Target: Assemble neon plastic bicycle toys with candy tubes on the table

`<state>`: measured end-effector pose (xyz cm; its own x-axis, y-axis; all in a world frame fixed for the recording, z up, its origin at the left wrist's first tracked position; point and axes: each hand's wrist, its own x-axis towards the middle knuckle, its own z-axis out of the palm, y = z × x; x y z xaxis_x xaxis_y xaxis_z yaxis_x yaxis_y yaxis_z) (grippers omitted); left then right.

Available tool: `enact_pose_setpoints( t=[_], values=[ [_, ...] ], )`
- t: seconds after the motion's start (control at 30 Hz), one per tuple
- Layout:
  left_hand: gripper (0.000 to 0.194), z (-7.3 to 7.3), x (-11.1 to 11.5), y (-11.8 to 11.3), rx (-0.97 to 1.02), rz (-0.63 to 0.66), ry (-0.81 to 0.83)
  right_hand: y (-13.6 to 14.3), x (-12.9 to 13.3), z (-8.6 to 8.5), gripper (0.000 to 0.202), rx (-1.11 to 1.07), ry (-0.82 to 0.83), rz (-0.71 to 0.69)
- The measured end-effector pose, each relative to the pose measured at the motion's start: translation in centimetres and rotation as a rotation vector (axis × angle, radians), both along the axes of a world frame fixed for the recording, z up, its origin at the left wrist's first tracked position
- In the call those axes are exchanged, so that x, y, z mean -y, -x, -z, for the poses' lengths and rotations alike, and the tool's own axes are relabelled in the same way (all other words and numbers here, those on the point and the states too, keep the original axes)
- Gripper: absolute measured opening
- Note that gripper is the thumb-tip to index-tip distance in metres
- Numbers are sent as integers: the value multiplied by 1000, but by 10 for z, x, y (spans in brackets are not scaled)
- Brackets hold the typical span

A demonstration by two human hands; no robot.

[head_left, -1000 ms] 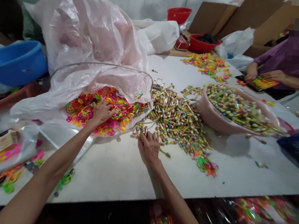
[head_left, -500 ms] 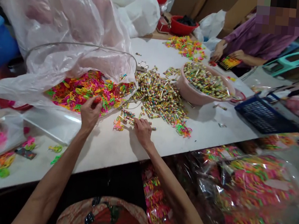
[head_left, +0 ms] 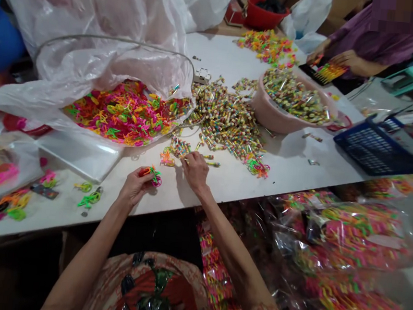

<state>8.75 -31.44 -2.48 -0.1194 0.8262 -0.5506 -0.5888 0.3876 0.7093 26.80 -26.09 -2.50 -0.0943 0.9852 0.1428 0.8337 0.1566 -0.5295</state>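
My left hand (head_left: pixel 136 186) is closed on a few small plastic toy pieces (head_left: pixel 154 174) in orange, green and pink, just above the table's front part. To its right, my right hand (head_left: pixel 195 171) reaches down to the tabletop with fingers bent and pressed together. What its fingertips pinch is too small to make out. Several small patterned tubes (head_left: pixel 213 164) lie beside that hand, and a little orange and pink cluster (head_left: pixel 166 157) sits left of it. Behind both hands, a large heap of such tubes (head_left: pixel 228 113) spreads over the white table (head_left: pixel 288 164).
An open plastic bag (head_left: pixel 27 95) full of bright toy pieces lies at left. A pink basin (head_left: pixel 271 115) of tubes and a blue basket (head_left: pixel 373 150) stand at right. Packed bags (head_left: pixel 362 236) lie below the table edge. Across the table, a co-worker's hands (head_left: pixel 345 61) hold yellow pieces.
My left hand has left the bag's toy pieces and come toward me, now with several pieces in its fingers. My right hand stays by the tubes. The view has shifted somewhat.
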Motion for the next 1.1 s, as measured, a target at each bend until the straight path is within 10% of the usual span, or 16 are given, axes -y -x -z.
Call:
enact_pose_setpoints(
  t=[0.17, 0.27, 0.43, 0.77, 1.1],
  values=[
    [26, -4, 4, -2, 88, 127, 64, -9, 27, -8, 22, -866, 510, -158],
    [27, -4, 2, -8, 83, -25, 42, -5, 45, -5, 25, -1108, 686, -55],
    [34, 2, 7, -23, -34, -160, -20, 14, 64, 7, 30, -1281, 725, 122],
    [33, 8, 31, -20, -52, 218, 19, 18, 51, 3, 21, -1119, 321, 248],
    [19, 6, 24, -28, 124, 110, 100, 1, 65, 8, 28, -1367, 702, 121]
  ],
)
